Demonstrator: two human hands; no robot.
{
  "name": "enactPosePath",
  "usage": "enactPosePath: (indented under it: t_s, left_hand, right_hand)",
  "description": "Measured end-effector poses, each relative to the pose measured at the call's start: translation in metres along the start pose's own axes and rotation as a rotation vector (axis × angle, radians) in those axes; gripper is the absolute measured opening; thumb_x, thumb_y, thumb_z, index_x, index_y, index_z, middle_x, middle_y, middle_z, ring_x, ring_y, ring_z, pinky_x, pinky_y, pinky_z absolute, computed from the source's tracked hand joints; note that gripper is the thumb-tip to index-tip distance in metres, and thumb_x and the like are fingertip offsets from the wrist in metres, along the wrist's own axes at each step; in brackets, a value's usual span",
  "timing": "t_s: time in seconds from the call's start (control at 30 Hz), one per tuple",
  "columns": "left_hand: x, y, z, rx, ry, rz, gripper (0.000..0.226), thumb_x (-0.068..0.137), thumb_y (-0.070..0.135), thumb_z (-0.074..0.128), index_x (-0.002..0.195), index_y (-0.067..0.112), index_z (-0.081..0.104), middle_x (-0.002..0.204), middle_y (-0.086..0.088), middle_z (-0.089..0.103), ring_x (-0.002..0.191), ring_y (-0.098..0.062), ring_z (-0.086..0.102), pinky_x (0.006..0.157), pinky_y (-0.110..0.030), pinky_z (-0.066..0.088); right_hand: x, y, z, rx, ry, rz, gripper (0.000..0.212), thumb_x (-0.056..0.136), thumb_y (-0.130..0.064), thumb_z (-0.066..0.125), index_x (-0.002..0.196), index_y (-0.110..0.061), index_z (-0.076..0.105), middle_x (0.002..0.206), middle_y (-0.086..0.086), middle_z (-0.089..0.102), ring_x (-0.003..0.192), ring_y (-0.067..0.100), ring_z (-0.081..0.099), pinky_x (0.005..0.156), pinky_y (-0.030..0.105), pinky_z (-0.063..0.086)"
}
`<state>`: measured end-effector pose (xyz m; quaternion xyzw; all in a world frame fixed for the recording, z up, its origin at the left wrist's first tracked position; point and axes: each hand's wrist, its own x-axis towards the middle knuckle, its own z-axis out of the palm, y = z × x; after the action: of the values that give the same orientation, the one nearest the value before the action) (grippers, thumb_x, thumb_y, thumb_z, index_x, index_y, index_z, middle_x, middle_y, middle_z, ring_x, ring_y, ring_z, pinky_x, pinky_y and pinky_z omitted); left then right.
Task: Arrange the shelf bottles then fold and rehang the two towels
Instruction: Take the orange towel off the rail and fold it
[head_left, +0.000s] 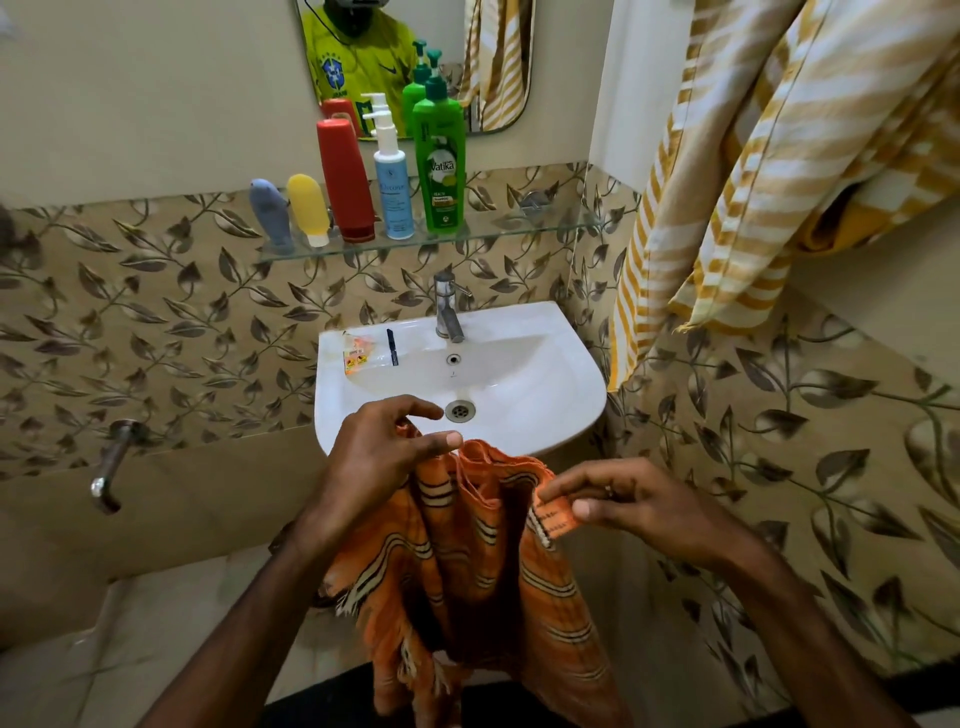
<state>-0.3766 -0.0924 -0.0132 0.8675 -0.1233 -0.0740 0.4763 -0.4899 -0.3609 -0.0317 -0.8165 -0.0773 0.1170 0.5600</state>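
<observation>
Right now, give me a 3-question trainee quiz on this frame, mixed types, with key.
1. True or false: the orange towel is held by both the left hand and the right hand.
2. Which bottle stands at the right end of the glass shelf? A) red bottle B) green bottle C) yellow bottle
3. Fill in: the striped yellow towel hangs to the ____ of the sink.

Key: 1 true; 2 B; 3 right.
</observation>
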Motion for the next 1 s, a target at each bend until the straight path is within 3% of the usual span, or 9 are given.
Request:
enactPosePath:
  t_s: [0.07, 0.17, 0.27, 0.33, 0.47, 0.53, 0.63, 0.77, 1.0]
  left_hand:
    - [-0.001, 0.005, 0.004, -0.087, -0.010, -0.004, 0.053, 0.056, 0.053, 0.082, 0.103, 0.030, 0.074, 0.081, 0.001, 0.065, 0.078, -0.018, 0.066, 0.068, -0.035, 0.056]
    - [-0.002, 0.012, 0.008, -0.203, -0.026, -0.019, 0.044, 0.062, 0.037, 0.088, 0.103, 0.029, 0.074, 0.087, 0.003, 0.065, 0.088, -0.018, 0.067, 0.073, -0.036, 0.059]
    - [-0.006, 0.023, 0.013, -0.294, -0.071, -0.034, 0.047, 0.069, 0.024, 0.087, 0.113, 0.023, 0.071, 0.095, 0.006, 0.065, 0.086, -0.006, 0.067, 0.065, -0.017, 0.053]
    - [-0.008, 0.029, 0.017, -0.348, -0.117, -0.034, 0.055, 0.066, 0.027, 0.086, 0.118, 0.024, 0.068, 0.093, 0.007, 0.061, 0.082, -0.005, 0.065, 0.065, -0.015, 0.051]
    - [-0.012, 0.033, 0.021, -0.422, -0.257, 0.005, 0.060, 0.061, 0.035, 0.087, 0.117, 0.032, 0.068, 0.095, -0.004, 0.059, 0.089, -0.020, 0.064, 0.082, -0.033, 0.055]
    - [-0.014, 0.035, 0.020, -0.467, -0.323, 0.022, 0.054, 0.064, 0.027, 0.086, 0.116, 0.030, 0.070, 0.093, -0.006, 0.059, 0.085, -0.020, 0.063, 0.081, -0.033, 0.055]
    - [-0.019, 0.035, 0.015, -0.467, -0.367, 0.025, 0.050, 0.066, 0.018, 0.085, 0.114, 0.022, 0.071, 0.090, -0.011, 0.066, 0.079, -0.017, 0.066, 0.077, -0.030, 0.056]
    - [-0.020, 0.029, 0.001, -0.435, -0.272, -0.035, 0.033, 0.066, 0.017, 0.082, 0.098, 0.014, 0.078, 0.100, -0.007, 0.076, 0.089, -0.017, 0.073, 0.075, -0.030, 0.057]
    - [-0.027, 0.027, 0.001, -0.444, -0.075, -0.056, 0.008, 0.079, 0.010, 0.077, 0.087, 0.010, 0.080, 0.085, -0.009, 0.078, 0.080, -0.026, 0.075, 0.069, -0.035, 0.059]
  right_hand:
    - [0.002, -0.004, 0.005, -0.012, -0.021, -0.027, 0.038, 0.091, 0.008, 0.065, 0.121, -0.015, 0.072, 0.120, -0.003, 0.074, 0.117, 0.013, 0.068, 0.098, 0.034, 0.056]
    - [0.008, -0.013, 0.016, -0.105, 0.091, -0.097, 0.026, 0.084, -0.003, 0.077, 0.106, -0.015, 0.078, 0.106, -0.007, 0.077, 0.102, 0.007, 0.072, 0.086, 0.024, 0.058]
    - [0.016, -0.018, 0.027, -0.149, 0.194, -0.213, 0.013, 0.081, -0.010, 0.082, 0.092, -0.017, 0.081, 0.093, -0.001, 0.076, 0.091, 0.010, 0.071, 0.077, 0.023, 0.057]
    - [0.023, -0.017, 0.033, -0.163, 0.242, -0.270, 0.013, 0.077, -0.013, 0.085, 0.088, -0.020, 0.081, 0.102, -0.001, 0.066, 0.102, 0.014, 0.064, 0.082, 0.028, 0.056]
    - [0.035, -0.018, 0.042, -0.027, 0.192, -0.257, 0.014, 0.080, -0.011, 0.082, 0.091, -0.019, 0.078, 0.131, -0.003, 0.057, 0.131, 0.012, 0.051, 0.104, 0.035, 0.051]
    - [0.038, -0.018, 0.044, 0.034, 0.166, -0.250, 0.016, 0.084, -0.008, 0.077, 0.099, -0.012, 0.076, 0.116, 0.002, 0.069, 0.117, 0.019, 0.063, 0.097, 0.045, 0.055]
    - [0.037, -0.020, 0.045, 0.063, 0.235, -0.233, 0.013, 0.086, -0.004, 0.076, 0.097, -0.011, 0.076, 0.096, 0.006, 0.076, 0.098, 0.022, 0.072, 0.087, 0.044, 0.059]
    - [0.034, -0.021, 0.042, 0.111, 0.273, -0.236, 0.007, 0.085, -0.004, 0.076, 0.090, -0.009, 0.076, 0.091, 0.007, 0.075, 0.092, 0.023, 0.072, 0.083, 0.037, 0.059]
    - [0.030, -0.020, 0.047, 0.046, 0.295, -0.249, 0.010, 0.081, -0.006, 0.080, 0.084, -0.015, 0.077, 0.101, 0.000, 0.065, 0.102, 0.012, 0.064, 0.082, 0.027, 0.056]
